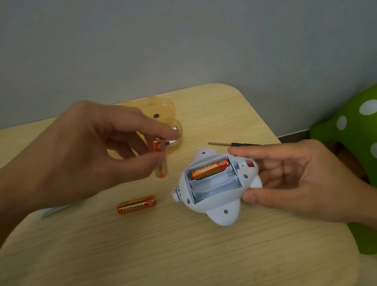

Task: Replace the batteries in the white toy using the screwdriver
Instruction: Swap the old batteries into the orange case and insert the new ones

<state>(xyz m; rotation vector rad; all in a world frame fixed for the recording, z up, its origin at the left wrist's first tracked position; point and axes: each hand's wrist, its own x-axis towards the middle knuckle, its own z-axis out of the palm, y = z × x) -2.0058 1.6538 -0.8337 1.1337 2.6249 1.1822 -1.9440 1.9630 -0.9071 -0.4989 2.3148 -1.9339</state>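
The white toy lies belly-up on the wooden table, its battery bay uncovered. One orange battery sits in the far slot; the two nearer slots are bare. My right hand grips the toy's right side. My left hand hovers left of the toy, pinching a second orange battery upright between thumb and fingers. A third orange battery lies flat on the table left of the toy. The screwdriver rests just behind the toy, its handle partly hidden by my right fingers.
A translucent orange container stands behind my left hand, with something metallic inside. A pale flat piece peeks out under my left wrist. A green toy with white spots stands off the table's right edge. A grey wall runs behind.
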